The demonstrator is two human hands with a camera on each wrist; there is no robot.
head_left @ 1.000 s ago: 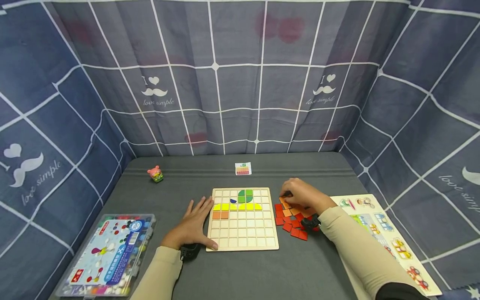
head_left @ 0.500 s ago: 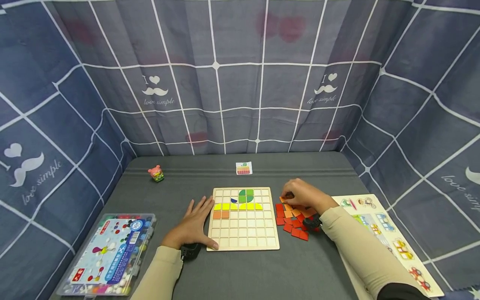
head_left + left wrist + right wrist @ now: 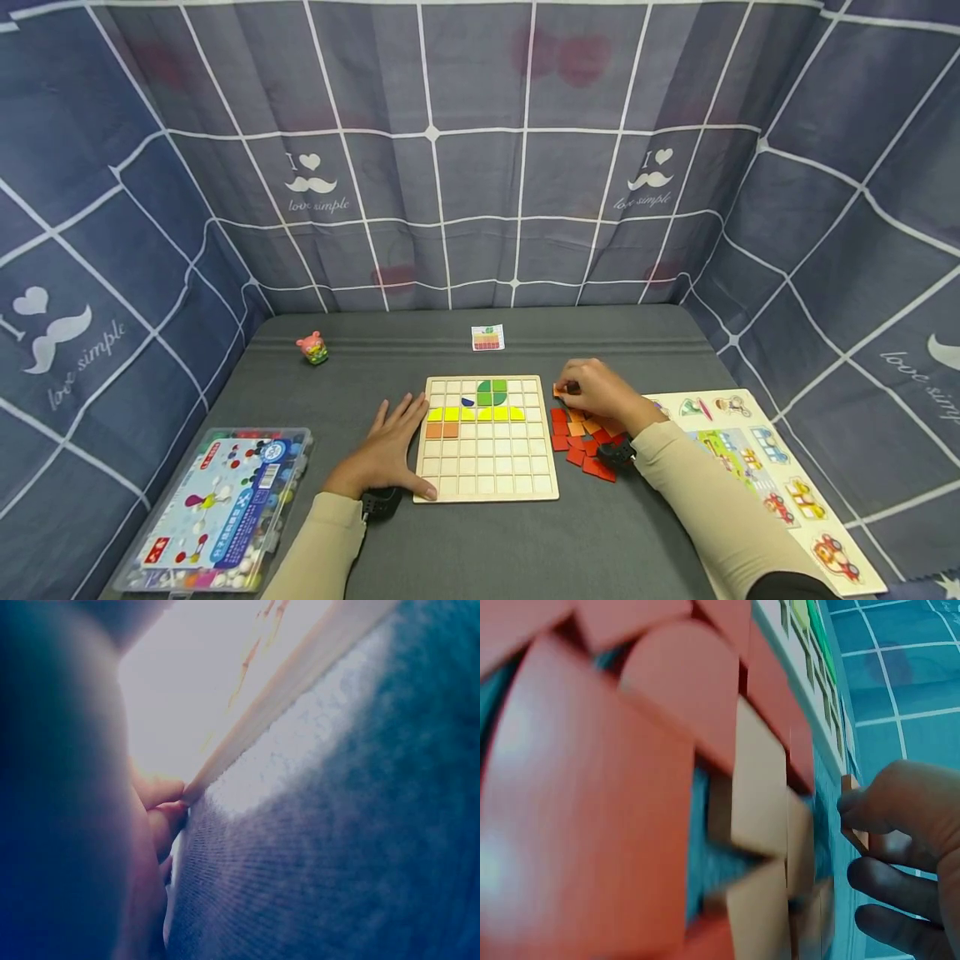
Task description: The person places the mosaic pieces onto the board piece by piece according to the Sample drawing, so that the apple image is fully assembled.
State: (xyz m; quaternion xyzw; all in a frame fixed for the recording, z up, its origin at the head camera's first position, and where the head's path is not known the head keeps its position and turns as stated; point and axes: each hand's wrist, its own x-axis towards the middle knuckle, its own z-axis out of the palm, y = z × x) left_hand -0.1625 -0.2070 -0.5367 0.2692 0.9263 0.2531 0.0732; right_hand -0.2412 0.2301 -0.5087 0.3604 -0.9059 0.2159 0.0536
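Observation:
A wooden grid board (image 3: 486,483) lies at the table's middle, holding green, yellow, blue and orange tiles in its upper rows. My left hand (image 3: 390,446) rests flat on the table, fingers straight, thumb against the board's left edge (image 3: 247,731). To the right of the board is a pile of red and orange tiles (image 3: 581,442). My right hand (image 3: 596,392) is above the pile's far end and pinches one orange tile (image 3: 558,389) between thumb and fingers. The right wrist view shows that tile (image 3: 851,814) lifted off the pile (image 3: 705,795).
A small pattern card (image 3: 487,337) lies beyond the board. A pink toy figure (image 3: 312,347) stands at the back left. A clear plastic box of beads (image 3: 217,508) sits at the front left. A picture puzzle board (image 3: 757,475) lies under my right forearm. Blue cloth walls surround the table.
My right hand has shifted slightly left and away from me over the pile, with an orange tile pinched and lifted. The left hand has not moved.

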